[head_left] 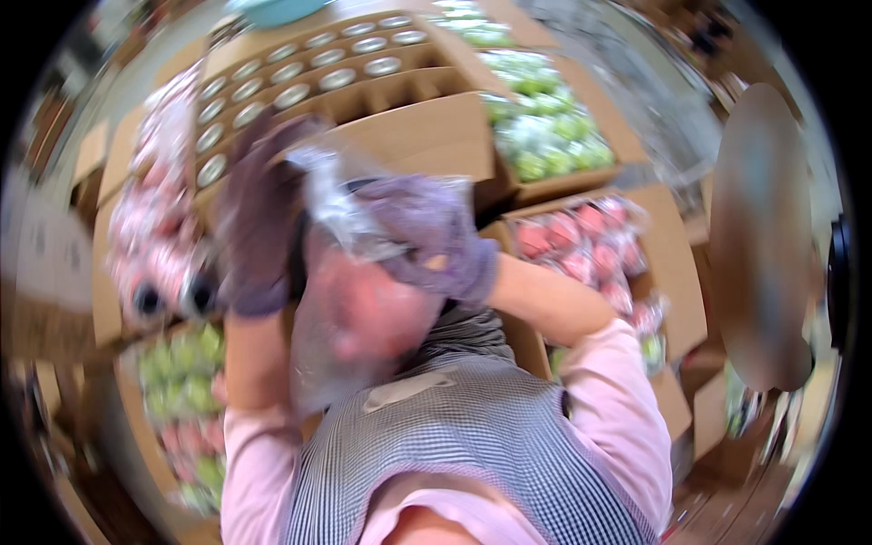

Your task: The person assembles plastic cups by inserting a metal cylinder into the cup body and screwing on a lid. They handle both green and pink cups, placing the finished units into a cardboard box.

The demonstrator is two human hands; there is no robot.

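Note:
In front of my chest hangs a clear plastic bag (363,313) with something rounded and pinkish red inside, its exact kind blurred. My right hand (431,232), in a purple-grey glove, is closed around the gathered upper part of the bag. Beside the bag's left side, my left hand (259,213) is raised in a darker-looking glove, its fingers pointing up and bending over toward the bag's crumpled top. Motion smears those fingers, so whether they pinch the plastic cannot be told.
Ahead stands a cardboard box (459,123) with dividers and rows of silver-topped cans, several front cells unfilled. Bagged green items (554,127) and bagged red items (581,241) fill boxes at right. Pink bagged items (163,218) and green ones (182,363) lie left.

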